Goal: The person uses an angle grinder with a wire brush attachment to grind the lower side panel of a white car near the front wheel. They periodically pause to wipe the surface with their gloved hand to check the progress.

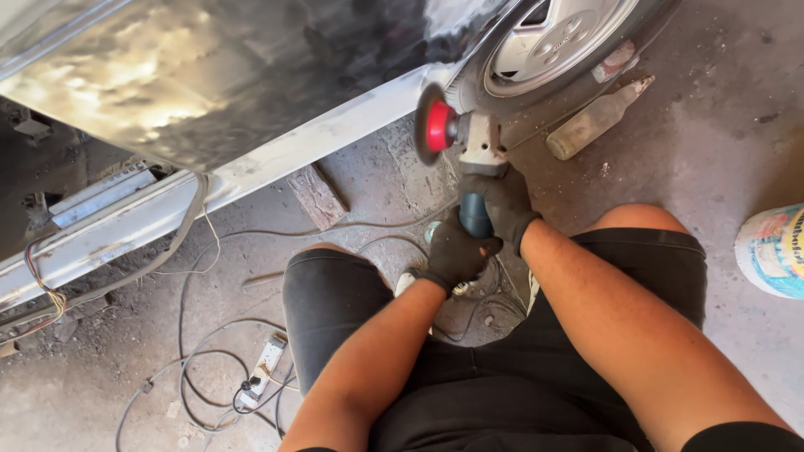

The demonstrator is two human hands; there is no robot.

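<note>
Head view, the only one: person crouched on the concrete floor (720, 134) beside a car, both hands in black gloves on an angle grinder (469, 159). Right hand (505, 203) wrapped closed round the grinder just behind the grey gear head; left hand (455, 251) closed round the blue rear of the body, lower down. Grinder carries a red backing pad with a dark disc (429, 124), disc face up against the car's sill (276, 155) just ahead of the wheel arch; can't tell whether it's actually touching or spinning. Progress, judging by the surface only: the sill strip reads pale and dull along most of its visible length, so it looks largely abraded already; the dark panel (193, 75) above is glossy and looks unworked. What's left seems to be the sill end near the wheel (561, 42), where the disc sits now. Around it: a dirty plastic bottle (596, 120) lying on the floor under the tyre, a wooden block (318, 197) under the sill, a white power strip (264, 364) with cables looping across the floor, and a white bucket (775, 249) at the right edge.
</note>
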